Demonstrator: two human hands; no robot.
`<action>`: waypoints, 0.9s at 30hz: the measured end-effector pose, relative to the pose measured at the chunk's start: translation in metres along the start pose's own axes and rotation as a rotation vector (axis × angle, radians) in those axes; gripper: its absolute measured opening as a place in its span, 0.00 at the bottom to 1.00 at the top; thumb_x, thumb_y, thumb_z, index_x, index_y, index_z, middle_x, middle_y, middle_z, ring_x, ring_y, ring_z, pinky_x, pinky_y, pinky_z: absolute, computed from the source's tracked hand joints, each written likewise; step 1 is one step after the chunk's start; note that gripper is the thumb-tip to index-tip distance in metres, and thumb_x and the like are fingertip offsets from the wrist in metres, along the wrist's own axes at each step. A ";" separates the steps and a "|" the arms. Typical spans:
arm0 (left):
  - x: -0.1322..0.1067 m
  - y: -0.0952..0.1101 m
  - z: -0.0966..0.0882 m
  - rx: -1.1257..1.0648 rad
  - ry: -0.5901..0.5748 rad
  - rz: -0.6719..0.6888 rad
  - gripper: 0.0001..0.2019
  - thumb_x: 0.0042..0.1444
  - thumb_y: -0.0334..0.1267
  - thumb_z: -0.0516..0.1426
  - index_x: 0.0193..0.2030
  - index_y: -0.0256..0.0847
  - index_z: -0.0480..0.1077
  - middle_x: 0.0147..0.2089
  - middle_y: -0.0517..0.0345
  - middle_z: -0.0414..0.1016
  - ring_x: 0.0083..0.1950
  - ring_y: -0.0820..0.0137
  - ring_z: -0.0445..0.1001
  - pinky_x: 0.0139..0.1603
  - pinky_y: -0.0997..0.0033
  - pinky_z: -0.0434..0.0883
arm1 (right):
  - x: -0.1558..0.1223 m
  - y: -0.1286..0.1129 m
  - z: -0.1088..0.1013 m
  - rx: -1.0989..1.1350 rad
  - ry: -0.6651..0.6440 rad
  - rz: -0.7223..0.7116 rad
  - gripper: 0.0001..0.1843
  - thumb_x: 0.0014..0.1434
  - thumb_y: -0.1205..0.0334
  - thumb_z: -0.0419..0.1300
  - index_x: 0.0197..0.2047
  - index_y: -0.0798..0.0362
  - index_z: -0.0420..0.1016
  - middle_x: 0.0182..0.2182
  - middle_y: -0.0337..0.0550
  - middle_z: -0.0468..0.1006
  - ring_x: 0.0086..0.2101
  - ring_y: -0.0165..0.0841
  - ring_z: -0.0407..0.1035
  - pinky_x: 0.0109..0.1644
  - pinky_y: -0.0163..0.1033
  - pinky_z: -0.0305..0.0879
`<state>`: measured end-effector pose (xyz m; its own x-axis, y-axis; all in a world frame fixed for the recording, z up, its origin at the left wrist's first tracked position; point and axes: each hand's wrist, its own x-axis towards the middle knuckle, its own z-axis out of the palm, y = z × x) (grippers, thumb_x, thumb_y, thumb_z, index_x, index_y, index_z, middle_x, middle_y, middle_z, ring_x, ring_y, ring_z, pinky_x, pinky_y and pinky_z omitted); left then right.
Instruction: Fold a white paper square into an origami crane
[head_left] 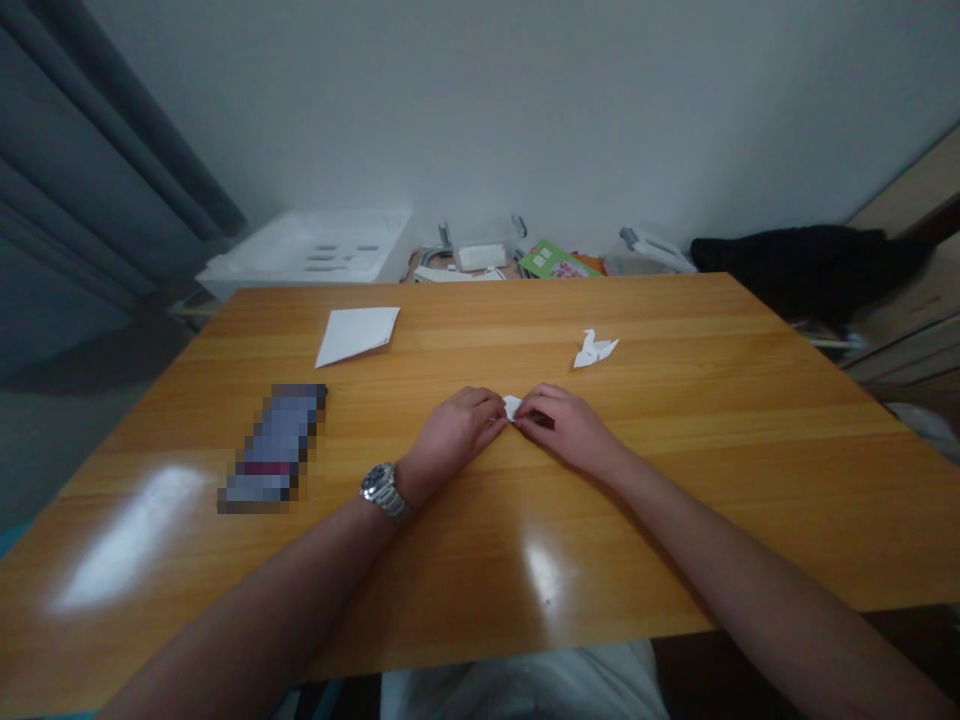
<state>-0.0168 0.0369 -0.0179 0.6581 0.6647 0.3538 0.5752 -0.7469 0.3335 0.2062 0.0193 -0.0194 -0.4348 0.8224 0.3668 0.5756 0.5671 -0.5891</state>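
Between my fingertips at the middle of the table is a small folded piece of white paper [512, 407]. My left hand [463, 425], with a metal watch [384, 491] on its wrist, pinches the paper's left side. On the other side my right hand [559, 420] is closed on the paper's right edge. The fingers cover most of the paper, so its full shape is hidden. Beyond my right hand stands a white paper bird [595, 349], apart from both hands.
A stack of white paper [358, 333] lies at the back left of the wooden table [480, 560]. Nearer, on the left, is a blurred-out phone-like slab [276, 445]. Behind the table are a white foam tray [315, 245], a green booklet [559, 262] and dark cloth [810, 262].
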 end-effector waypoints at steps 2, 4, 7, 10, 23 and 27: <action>0.001 0.000 0.001 -0.027 0.012 -0.031 0.08 0.70 0.39 0.55 0.44 0.39 0.74 0.47 0.50 0.78 0.49 0.62 0.75 0.52 0.60 0.73 | 0.001 0.000 0.001 0.015 0.006 0.030 0.04 0.64 0.67 0.63 0.36 0.52 0.78 0.36 0.45 0.77 0.39 0.37 0.72 0.44 0.42 0.68; 0.003 0.001 0.001 -0.051 0.014 -0.064 0.07 0.69 0.38 0.56 0.43 0.38 0.73 0.46 0.50 0.77 0.48 0.62 0.74 0.51 0.61 0.73 | 0.003 -0.001 0.001 0.015 0.006 0.063 0.05 0.64 0.67 0.63 0.35 0.53 0.77 0.35 0.45 0.77 0.37 0.36 0.72 0.42 0.41 0.68; 0.004 0.002 0.002 -0.087 0.023 -0.100 0.05 0.68 0.36 0.57 0.41 0.38 0.73 0.45 0.51 0.76 0.47 0.63 0.74 0.50 0.62 0.72 | 0.004 -0.002 0.002 0.022 0.013 0.104 0.03 0.63 0.68 0.63 0.36 0.53 0.77 0.35 0.44 0.76 0.36 0.36 0.71 0.41 0.40 0.67; 0.004 0.001 0.003 -0.103 0.035 -0.124 0.05 0.68 0.36 0.57 0.41 0.39 0.72 0.44 0.53 0.75 0.47 0.63 0.73 0.50 0.63 0.71 | 0.004 -0.002 0.002 0.040 0.026 0.090 0.03 0.63 0.70 0.63 0.39 0.52 0.77 0.36 0.43 0.76 0.36 0.35 0.71 0.41 0.39 0.67; 0.006 0.005 -0.001 -0.069 0.038 -0.162 0.06 0.68 0.36 0.58 0.42 0.39 0.75 0.45 0.53 0.76 0.46 0.65 0.75 0.48 0.66 0.72 | 0.001 0.008 -0.004 -0.230 -0.053 -0.182 0.07 0.68 0.66 0.60 0.41 0.55 0.81 0.44 0.52 0.80 0.46 0.40 0.74 0.51 0.45 0.71; 0.002 0.002 -0.006 0.038 -0.055 -0.012 0.12 0.71 0.40 0.53 0.48 0.39 0.76 0.48 0.52 0.79 0.49 0.64 0.77 0.51 0.64 0.74 | -0.002 0.010 -0.006 -0.319 -0.072 -0.208 0.10 0.69 0.66 0.58 0.44 0.54 0.82 0.45 0.50 0.82 0.45 0.39 0.76 0.49 0.44 0.73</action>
<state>-0.0171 0.0368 -0.0118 0.6761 0.6725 0.3009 0.6007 -0.7397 0.3034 0.2172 0.0239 -0.0214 -0.6063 0.6894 0.3963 0.6516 0.7164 -0.2493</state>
